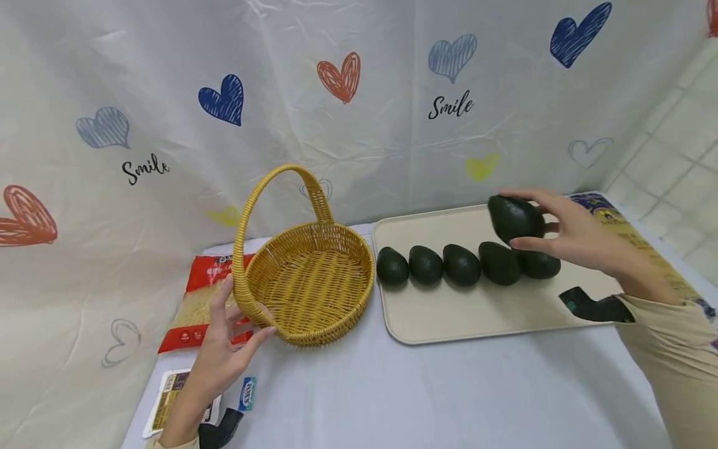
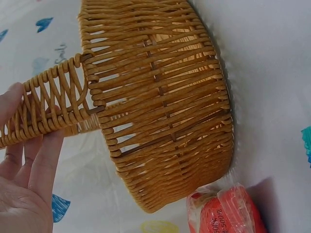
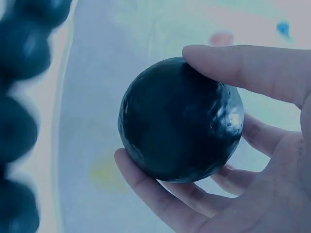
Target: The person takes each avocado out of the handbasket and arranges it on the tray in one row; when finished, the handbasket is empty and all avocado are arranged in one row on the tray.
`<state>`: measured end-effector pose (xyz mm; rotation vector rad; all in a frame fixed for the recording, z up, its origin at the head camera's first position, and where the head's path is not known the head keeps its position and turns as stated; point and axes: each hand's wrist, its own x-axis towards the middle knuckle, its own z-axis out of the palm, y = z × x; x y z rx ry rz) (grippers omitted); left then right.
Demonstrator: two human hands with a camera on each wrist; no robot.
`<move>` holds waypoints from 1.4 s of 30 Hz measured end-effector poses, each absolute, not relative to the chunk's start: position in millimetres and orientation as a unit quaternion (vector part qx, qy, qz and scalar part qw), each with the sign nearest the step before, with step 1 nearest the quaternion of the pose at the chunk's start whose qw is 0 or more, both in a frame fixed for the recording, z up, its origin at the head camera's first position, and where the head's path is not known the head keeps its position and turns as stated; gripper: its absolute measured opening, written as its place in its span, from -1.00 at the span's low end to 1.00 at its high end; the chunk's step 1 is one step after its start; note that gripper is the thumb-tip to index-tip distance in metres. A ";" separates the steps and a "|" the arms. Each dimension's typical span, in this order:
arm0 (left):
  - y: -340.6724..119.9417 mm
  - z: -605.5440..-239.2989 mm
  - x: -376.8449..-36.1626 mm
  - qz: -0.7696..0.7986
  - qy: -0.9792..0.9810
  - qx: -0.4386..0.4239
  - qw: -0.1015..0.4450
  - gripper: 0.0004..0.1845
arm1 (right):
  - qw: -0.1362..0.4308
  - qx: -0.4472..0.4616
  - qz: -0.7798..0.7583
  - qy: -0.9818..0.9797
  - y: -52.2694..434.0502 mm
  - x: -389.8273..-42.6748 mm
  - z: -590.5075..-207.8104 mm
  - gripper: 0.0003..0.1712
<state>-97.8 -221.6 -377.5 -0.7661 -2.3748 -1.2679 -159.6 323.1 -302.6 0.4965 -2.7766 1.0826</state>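
My left hand [image 1: 220,357] grips the base of the handle of a yellow-brown wicker basket [image 1: 366,293]; the left wrist view shows the thumb and fingers on either side of the woven handle [image 2: 43,108]. Nothing lies inside the basket. To the right, my right hand [image 1: 580,236] holds a dark green avocado [image 1: 512,217] between thumb and fingers, raised over a beige tray [image 1: 443,321]. Several more avocados [image 1: 461,265] lie in a row across that tray, the rightmost partly hidden behind the hand. Up close, the held avocado [image 3: 177,121] looks round and glossy.
Left of the basket lies a red food packet [image 1: 187,312]. Nearer me are a white-edged flat packet [image 1: 162,402], partly behind my left wrist, and a small blue-green packet [image 1: 247,393]. A printed yellow and purple packet [image 1: 645,249] lies beyond my right forearm. A heart-patterned curtain [image 1: 381,149] hangs behind.
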 end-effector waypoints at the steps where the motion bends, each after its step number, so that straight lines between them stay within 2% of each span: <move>1: -221.6 -377.3 -98.1 -0.448 -0.834 -0.273 0.170 0.35 | 0.058 0.141 0.359 -0.921 336.6 -156.7 -305.9 -0.06; 6: -220.6 -378.0 -98.9 -0.455 -0.830 -0.277 0.165 0.35 | 0.033 0.038 0.347 -0.937 394.4 -143.5 -320.7 0.03; 10: -218.9 -378.7 -98.9 -0.453 -0.833 -0.275 0.162 0.34 | 0.040 0.002 0.320 -0.947 422.8 -134.5 -335.4 0.04; 13: -218.3 -377.9 -97.6 -0.445 -0.841 -0.260 0.163 0.33 | 0.049 0.007 0.301 -0.952 432.8 -133.7 -348.7 0.02; 17: -218.3 -376.7 -96.0 -0.439 -0.850 -0.241 0.163 0.33 | 0.026 0.015 0.302 -0.953 437.1 -140.3 -361.9 0.03; 22: -219.2 -377.6 -97.8 -0.440 -0.844 -0.258 0.165 0.33 | -0.015 0.021 0.321 -0.947 442.7 -150.6 -372.8 0.01; 27: -220.0 -378.5 -99.8 -0.445 -0.834 -0.280 0.168 0.34 | -0.016 0.041 0.305 -0.951 449.0 -162.6 -382.4 -0.04; 34: -221.2 -379.9 -99.7 -0.447 -0.833 -0.280 0.167 0.34 | -0.100 0.028 0.334 -0.937 451.7 -166.9 -393.2 0.02; 42: -223.4 -379.9 -101.8 -0.471 -0.814 -0.299 0.162 0.34 | -0.092 0.045 0.328 -0.939 456.1 -170.6 -391.9 0.07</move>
